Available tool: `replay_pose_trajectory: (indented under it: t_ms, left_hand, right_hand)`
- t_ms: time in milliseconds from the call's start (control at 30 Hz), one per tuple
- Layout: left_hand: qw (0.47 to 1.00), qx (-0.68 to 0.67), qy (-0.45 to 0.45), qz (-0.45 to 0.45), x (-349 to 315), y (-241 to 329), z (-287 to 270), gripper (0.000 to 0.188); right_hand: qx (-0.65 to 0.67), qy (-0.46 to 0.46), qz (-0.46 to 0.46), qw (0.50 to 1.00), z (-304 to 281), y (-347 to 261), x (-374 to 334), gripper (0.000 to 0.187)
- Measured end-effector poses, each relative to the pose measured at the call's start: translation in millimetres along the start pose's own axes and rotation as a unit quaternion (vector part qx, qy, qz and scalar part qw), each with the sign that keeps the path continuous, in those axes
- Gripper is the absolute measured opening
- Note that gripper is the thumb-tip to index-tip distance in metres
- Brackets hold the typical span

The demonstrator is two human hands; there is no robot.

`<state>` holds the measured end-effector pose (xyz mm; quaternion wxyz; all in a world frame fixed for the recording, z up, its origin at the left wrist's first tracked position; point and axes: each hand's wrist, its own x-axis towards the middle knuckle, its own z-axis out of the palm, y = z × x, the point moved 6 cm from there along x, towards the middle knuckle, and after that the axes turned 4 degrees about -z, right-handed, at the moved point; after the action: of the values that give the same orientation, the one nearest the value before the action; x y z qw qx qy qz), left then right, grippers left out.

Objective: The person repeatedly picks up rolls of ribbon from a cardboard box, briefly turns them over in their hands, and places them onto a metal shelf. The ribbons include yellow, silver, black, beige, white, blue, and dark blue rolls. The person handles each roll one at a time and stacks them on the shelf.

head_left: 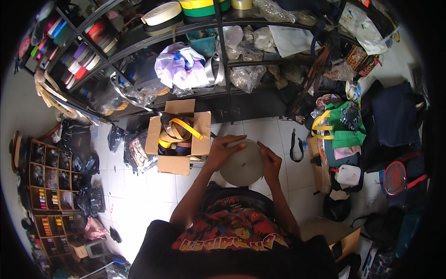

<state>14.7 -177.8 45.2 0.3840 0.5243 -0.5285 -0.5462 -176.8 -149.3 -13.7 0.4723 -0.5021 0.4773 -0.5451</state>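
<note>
Holding a grey roll [242, 171] in front of the torso in the head view, above the white tiled floor [155, 188], with its flat round face toward the camera and a small dark mark near the middle. Clasping the left and upper-left edge with the left grip [222, 149], opened just wide enough to take the rim between thumb and fingers. Clasping the right edge with the right grip [272, 163], bent along the rim and in contact with it. Cannot tell how far either one reaches underneath.

Standing to the left of the roll, near the left forearm: an open cardboard box [173, 165] with its flaps folded out, containing a yellow strap [188, 127] and other coiled bands. Lying on the tiles to the right, apart from the right grip: a black strap [291, 149] in a loose loop. Farther right: a green bag [348, 136] with yellow handles, above a white pouch [348, 175]. Running along the far side: a dark shelving rack [222, 60], loaded with ribbon rolls, plastic bags and a teal basket [201, 44].
</note>
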Motion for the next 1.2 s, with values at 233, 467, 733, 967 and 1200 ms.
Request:
replay_pose_trajectory:
  t_ms: [233, 467, 733, 967, 1200]
  left_hand:
    - [0.993, -0.078, 0.09, -0.024, 11, -24, -36, 0.035]
    - [0.97, -0.152, 0.189, -0.015, 44, -31, -95, 0.032]
    - [0.941, -0.229, 0.246, -0.03, 77, -38, -193, 0.031]
    - [0.933, -0.261, 0.242, -0.052, 78, -43, -271, 0.033]
    - [0.948, -0.251, 0.195, -0.014, 92, -15, -303, 0.042]
  right_hand:
    - [0.063, 0.004, 0.029, 0.998, 29, 8, 22, 0.041]
    - [0.048, 0.017, -0.004, 0.999, 88, -4, 56, 0.047]
    - [-0.01, -0.135, 0.021, 0.991, 172, -25, 94, 0.099]
    - [-0.129, -0.224, -0.099, 0.961, 252, -46, 109, 0.142]
    - [-0.183, -0.122, -0.204, 0.954, 283, -49, 135, 0.129]
